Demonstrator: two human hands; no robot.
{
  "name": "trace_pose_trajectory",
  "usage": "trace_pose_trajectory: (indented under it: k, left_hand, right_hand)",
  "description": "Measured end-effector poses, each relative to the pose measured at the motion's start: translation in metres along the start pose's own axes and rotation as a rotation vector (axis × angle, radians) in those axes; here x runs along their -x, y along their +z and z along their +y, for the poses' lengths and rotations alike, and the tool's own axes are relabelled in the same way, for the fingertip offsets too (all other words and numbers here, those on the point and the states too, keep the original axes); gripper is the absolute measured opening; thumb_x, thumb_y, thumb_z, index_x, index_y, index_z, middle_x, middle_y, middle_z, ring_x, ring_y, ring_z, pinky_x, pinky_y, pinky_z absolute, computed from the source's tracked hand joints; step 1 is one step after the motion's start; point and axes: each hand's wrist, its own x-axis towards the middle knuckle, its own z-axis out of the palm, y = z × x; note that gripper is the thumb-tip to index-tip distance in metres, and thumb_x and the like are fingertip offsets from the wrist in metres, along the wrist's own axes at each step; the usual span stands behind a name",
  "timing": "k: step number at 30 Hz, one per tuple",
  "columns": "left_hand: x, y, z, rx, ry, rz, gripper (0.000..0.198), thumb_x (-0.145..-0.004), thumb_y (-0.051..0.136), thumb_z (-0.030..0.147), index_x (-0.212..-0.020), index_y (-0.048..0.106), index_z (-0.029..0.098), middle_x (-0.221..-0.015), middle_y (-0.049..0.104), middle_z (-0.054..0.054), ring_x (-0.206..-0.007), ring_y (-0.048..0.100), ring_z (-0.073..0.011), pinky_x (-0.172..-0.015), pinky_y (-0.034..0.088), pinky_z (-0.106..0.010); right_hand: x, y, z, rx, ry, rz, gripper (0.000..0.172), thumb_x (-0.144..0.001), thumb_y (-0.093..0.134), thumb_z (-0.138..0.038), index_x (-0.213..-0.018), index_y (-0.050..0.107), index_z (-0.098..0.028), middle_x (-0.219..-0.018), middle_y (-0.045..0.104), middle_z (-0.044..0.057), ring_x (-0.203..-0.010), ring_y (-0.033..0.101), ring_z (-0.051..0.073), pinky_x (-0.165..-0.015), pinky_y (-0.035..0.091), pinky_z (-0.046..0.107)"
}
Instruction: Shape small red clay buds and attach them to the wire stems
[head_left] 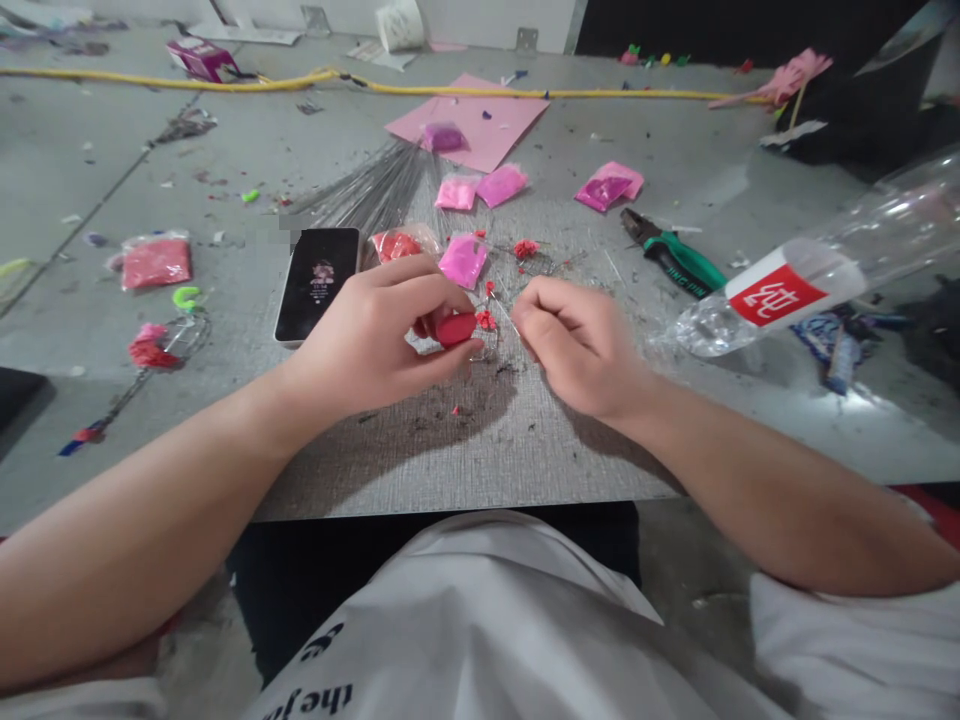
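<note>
My left hand [382, 325] is closed around a smooth, oval lump of red clay [456, 328], holding it between thumb and fingers above the table. Facing it, my right hand [574, 345] pinches a thin wire [514, 320] that points up and to the left. Between the hands are small crumbly red clay bits [486, 319]; whether they touch the wire I cannot tell. Behind my left hand lie a clear bag of red clay [399, 243] and a pink packet [463, 260]. Another red clay cluster [526, 248] on wire rests beyond my right hand.
A phone [319, 285] lies left of my left hand. Green-handled pliers [675, 255] and a tilted plastic bottle [780, 290] are at right. A fan of thin wires [367, 190], a pink sheet [502, 110] and a yellow cable [600, 93] lie farther back.
</note>
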Motion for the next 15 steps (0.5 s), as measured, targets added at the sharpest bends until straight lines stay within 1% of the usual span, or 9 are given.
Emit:
trace_pose_trajectory:
  k: [2, 4, 6, 7, 9, 12, 15]
  left_hand:
    - [-0.002, 0.000, -0.006, -0.037, -0.067, -0.140, 0.014, -0.093, 0.066, 0.034, -0.095, 0.068, 0.020, -0.087, 0.065, -0.006, -0.080, 0.062, -0.0204, -0.073, 0.049, -0.036]
    - [-0.003, 0.001, -0.012, -0.065, -0.128, -0.248, 0.019, -0.092, 0.065, 0.037, -0.094, 0.071, 0.019, -0.086, 0.066, -0.006, -0.079, 0.063, -0.0199, -0.073, 0.049, -0.034]
    - [-0.002, 0.001, -0.017, -0.081, -0.166, -0.309, 0.022, -0.092, 0.064, 0.039, -0.095, 0.073, 0.019, -0.086, 0.068, -0.005, -0.077, 0.064, -0.0191, -0.072, 0.048, -0.032]
    - [-0.002, 0.001, -0.019, -0.087, -0.172, -0.327, 0.023, -0.092, 0.063, 0.039, -0.095, 0.074, 0.019, -0.085, 0.068, -0.005, -0.076, 0.064, -0.0186, -0.071, 0.047, -0.031]
    - [-0.001, 0.001, -0.022, -0.096, -0.170, -0.346, 0.022, -0.092, 0.063, 0.037, -0.097, 0.074, 0.019, -0.083, 0.068, -0.004, -0.074, 0.063, -0.0178, -0.069, 0.044, -0.029]
    - [0.000, -0.001, -0.025, -0.097, -0.163, -0.353, 0.021, -0.092, 0.062, 0.034, -0.100, 0.075, 0.018, -0.083, 0.069, -0.004, -0.072, 0.062, -0.0172, -0.067, 0.042, -0.028]
    - [0.000, -0.003, -0.026, -0.093, -0.160, -0.355, 0.022, -0.093, 0.061, 0.034, -0.100, 0.074, 0.018, -0.084, 0.069, -0.005, -0.073, 0.062, -0.0172, -0.068, 0.042, -0.028]
  right_hand:
    - [0.001, 0.001, 0.000, 0.022, -0.033, -0.022, 0.030, -0.102, 0.057, -0.028, -0.073, 0.056, -0.020, -0.061, 0.047, -0.004, -0.055, 0.041, 0.009, -0.052, 0.035, 0.026]
    - [0.002, 0.003, -0.001, 0.023, -0.037, -0.023, 0.020, -0.100, 0.061, -0.027, -0.082, 0.064, -0.019, -0.070, 0.059, -0.002, -0.061, 0.051, 0.010, -0.055, 0.042, 0.025]
    - [0.003, 0.004, -0.001, 0.028, -0.021, -0.011, 0.009, -0.096, 0.065, -0.023, -0.090, 0.069, -0.019, -0.083, 0.070, 0.001, -0.072, 0.063, 0.012, -0.060, 0.049, 0.024]
    - [0.004, 0.004, -0.001, 0.031, -0.010, -0.009, 0.006, -0.094, 0.067, -0.023, -0.092, 0.071, -0.019, -0.088, 0.072, 0.002, -0.077, 0.066, 0.014, -0.063, 0.052, 0.025]
    - [0.004, 0.004, -0.001, 0.027, 0.007, -0.009, 0.006, -0.092, 0.070, -0.024, -0.093, 0.072, -0.019, -0.090, 0.074, 0.003, -0.081, 0.068, 0.015, -0.066, 0.055, 0.025]
    - [0.003, 0.003, -0.001, 0.010, 0.006, -0.015, 0.012, -0.092, 0.074, -0.030, -0.089, 0.073, -0.018, -0.086, 0.074, 0.002, -0.076, 0.067, 0.014, -0.064, 0.055, 0.025]
    - [0.002, 0.003, -0.003, 0.026, -0.012, -0.013, 0.015, -0.094, 0.072, -0.032, -0.088, 0.073, -0.018, -0.084, 0.074, 0.001, -0.072, 0.065, 0.012, -0.062, 0.054, 0.024]
